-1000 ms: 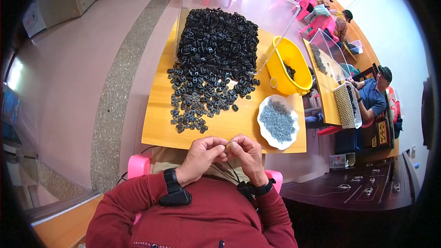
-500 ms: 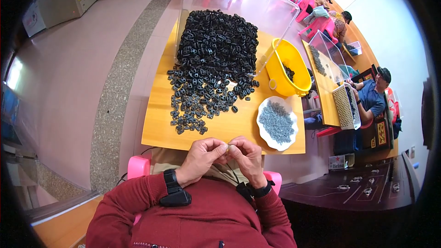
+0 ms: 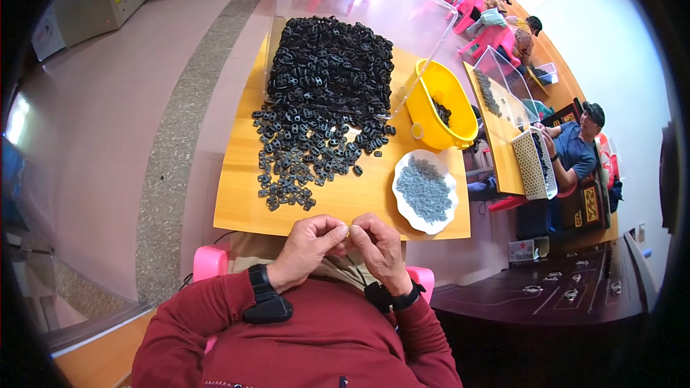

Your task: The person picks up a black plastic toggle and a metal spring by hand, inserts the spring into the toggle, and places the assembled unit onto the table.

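Observation:
Just off the near edge of the wooden table point(image 3: 359, 197), my left hand point(image 3: 305, 250) and my right hand point(image 3: 379, 250) meet fingertip to fingertip. Both are closed in a pinch, and whatever lies between the fingers is hidden or too small to name. Beyond them, small black oval pieces with holes point(image 3: 305, 147) are strewn over the tabletop. They spill from a large heap point(image 3: 330, 65) in a tipped clear plastic bin point(image 3: 420, 18). Right of the loose pieces, a white wavy-edged dish point(image 3: 397, 192) holds many tiny grey parts point(image 3: 425, 188).
A yellow oval tub point(image 3: 425, 116) with some black pieces inside stands behind the dish. To the right, a person in a blue shirt point(image 3: 577, 147) sits by another table point(image 3: 507, 165) with a white perforated basket point(image 3: 532, 169). Several people sit on pink chairs point(image 3: 496, 36) farther back.
The whole view has shifted slightly, so the table and pieces appear a little farther left. My hands keep their fingertip pinch, with only slight finger movement.

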Available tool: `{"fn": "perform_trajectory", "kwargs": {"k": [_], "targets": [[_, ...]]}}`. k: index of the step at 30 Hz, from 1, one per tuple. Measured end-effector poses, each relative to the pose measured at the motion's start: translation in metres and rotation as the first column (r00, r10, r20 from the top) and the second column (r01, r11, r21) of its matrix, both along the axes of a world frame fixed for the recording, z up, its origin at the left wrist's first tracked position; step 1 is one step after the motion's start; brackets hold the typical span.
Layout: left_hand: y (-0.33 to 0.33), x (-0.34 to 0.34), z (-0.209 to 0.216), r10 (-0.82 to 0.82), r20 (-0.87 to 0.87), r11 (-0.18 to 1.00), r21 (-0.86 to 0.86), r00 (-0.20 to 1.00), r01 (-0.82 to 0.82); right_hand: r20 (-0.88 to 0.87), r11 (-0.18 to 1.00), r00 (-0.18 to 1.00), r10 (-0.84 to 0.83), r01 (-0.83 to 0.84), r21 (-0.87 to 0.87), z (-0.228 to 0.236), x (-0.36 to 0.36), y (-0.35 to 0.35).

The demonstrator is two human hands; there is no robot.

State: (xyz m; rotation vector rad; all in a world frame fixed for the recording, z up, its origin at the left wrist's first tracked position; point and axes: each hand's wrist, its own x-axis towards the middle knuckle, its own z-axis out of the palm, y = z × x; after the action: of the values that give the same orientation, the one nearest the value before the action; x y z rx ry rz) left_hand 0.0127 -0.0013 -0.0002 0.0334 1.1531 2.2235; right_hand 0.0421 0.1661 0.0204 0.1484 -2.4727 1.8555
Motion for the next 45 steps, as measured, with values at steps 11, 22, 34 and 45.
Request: {"fn": "perform_trajectory", "kwargs": {"k": [11, 22, 34, 45], "targets": [[0.0, -0.001, 0.002, -0.12, 0.051, 0.992, 0.038, 0.991, 0.119, -0.047, 0.999, 0.999, -0.005, 0.007, 0.045, 0.007, 0.005, 0.004], [0.0, 0.0, -0.004, -0.108, 0.094, 0.994, 0.02, 0.99, 0.107, -0.503, 0.544, 0.837, -0.216, 0.531, 0.65, 0.008, -0.016, 0.087], [-0.001, -0.001, -0.002, -0.131, 0.105, 0.986, 0.117, 0.986, 0.119, 0.039, 0.98, 0.998, 0.055, -0.046, -0.193, 0.002, 0.003, 0.012], [-0.003, -0.001, -0.002, -0.165, 0.089, 0.983, 0.095, 0.982, 0.156, 0.082, 0.965, 0.993, 0.083, -0.06, -0.254, -0.001, 0.001, 0.013]]}}
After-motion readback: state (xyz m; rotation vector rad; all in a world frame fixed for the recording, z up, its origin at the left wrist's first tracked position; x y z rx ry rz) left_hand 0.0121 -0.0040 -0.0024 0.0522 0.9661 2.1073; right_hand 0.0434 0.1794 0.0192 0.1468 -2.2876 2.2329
